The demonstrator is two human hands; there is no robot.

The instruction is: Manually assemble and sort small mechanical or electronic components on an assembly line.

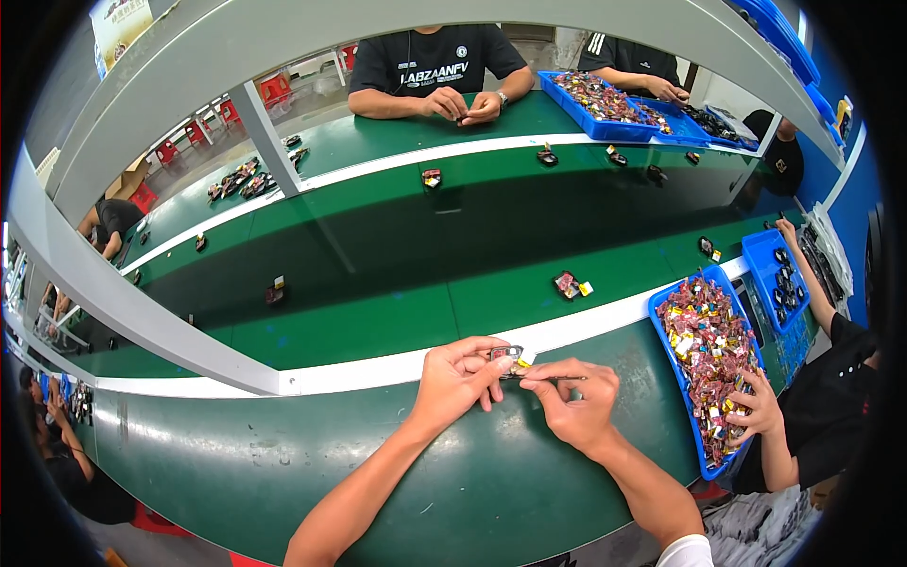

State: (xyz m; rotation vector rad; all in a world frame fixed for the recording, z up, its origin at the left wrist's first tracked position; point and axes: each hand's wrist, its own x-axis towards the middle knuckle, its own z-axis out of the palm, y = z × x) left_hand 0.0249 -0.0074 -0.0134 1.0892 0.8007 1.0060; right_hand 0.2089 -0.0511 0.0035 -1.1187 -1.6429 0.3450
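Note:
My left hand (452,383) pinches a small black plastic housing (505,352) between thumb and fingers, above the near green table. A white and yellow tag (525,359) sticks out at the housing's right side. My right hand (581,402) is closed on a thin dark stick-like tool (571,378), held nearly level. Its tip reaches the lower edge of the housing beside my left fingertips; whether it has one prong or two, I cannot tell. The inside of the housing is too small to make out.
A blue tray (701,444) of red-wired parts stands to my right, a co-worker's hand (759,406) in it. Beyond the white rail runs a green conveyor belt (510,317) with scattered black housings (569,285). A grey frame post (217,354) rises at left. Co-workers sit opposite.

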